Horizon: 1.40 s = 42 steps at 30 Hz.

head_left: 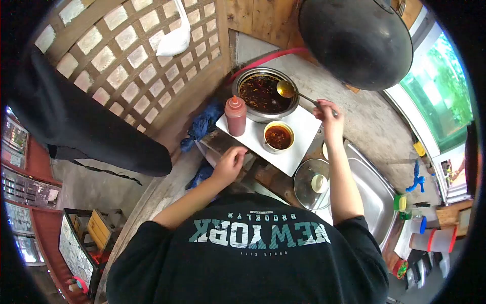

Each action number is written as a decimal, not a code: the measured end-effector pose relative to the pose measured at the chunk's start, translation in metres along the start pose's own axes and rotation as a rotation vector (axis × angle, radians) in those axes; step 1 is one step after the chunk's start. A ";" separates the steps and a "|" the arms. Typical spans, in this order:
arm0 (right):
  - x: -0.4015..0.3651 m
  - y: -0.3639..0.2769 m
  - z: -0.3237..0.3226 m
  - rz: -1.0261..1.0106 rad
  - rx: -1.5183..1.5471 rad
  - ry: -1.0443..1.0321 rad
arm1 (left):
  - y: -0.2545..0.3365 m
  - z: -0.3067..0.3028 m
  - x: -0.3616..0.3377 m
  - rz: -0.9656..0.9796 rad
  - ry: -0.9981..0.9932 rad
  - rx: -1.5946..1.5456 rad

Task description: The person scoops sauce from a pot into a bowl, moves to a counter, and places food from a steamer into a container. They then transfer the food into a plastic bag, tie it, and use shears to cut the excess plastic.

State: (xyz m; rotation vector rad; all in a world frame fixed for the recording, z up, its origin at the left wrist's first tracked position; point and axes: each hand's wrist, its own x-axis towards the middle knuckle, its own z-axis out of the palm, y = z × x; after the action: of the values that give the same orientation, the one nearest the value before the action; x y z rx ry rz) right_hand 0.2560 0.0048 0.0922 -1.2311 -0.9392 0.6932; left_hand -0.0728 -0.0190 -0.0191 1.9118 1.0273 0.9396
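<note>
- the right hand (330,112) was closed on the handle of the metal spoon (285,89).
- the spoon's bowl was over the right part of the metal pot (266,116), which contained dark liquid (257,97).
- its long axis ran slantwise from the hand, and the bowl pointed forward and leftward.
- the left hand (231,164) was curled near the white board (308,124); i could not tell if it gripped anything.
- the red bottle (236,119) stood upright on this board.
</note>
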 end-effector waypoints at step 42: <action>-0.101 -0.100 -0.055 0.286 -1.099 -0.252 | -0.326 -0.052 -0.179 -0.226 -0.787 0.767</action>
State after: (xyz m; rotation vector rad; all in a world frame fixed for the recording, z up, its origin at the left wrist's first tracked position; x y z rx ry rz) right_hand 0.2525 -0.1291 0.1642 -2.3118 -1.4449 0.5498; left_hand -0.2957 -0.0355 -0.3213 2.3706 1.1316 -0.4238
